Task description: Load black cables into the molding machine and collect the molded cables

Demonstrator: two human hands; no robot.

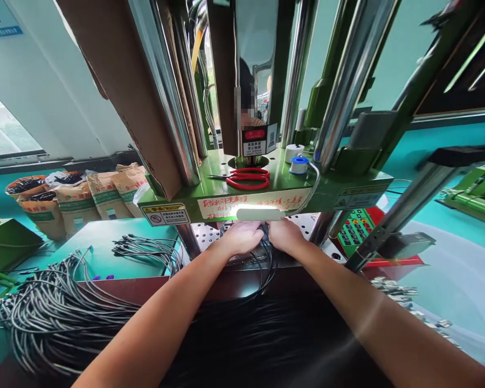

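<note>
Under the green press plate point(202, 199), my left hand point(242, 237) is closed at a small bunch of black cables point(268, 261). My right hand point(285, 235) closes on the same bunch from the other side, its fingertips mostly hidden. From between the hands the cables hang down over the machine's front edge. Beneath them lies a metal mould point(246, 258) on the lower bed, partly covered by my hands. A lit white lamp point(261, 214) on the plate's front edge blocks the view of what lies just behind my fingers.
Red-handled scissors point(248, 178) and a blue-and-white tape roll point(299, 165) rest on the press plate. A large heap of black cables point(60, 312) lies left, a smaller bundle point(145, 249) behind it. Steel columns point(178, 97) flank the work. A red-and-green control panel point(355, 229) stands right.
</note>
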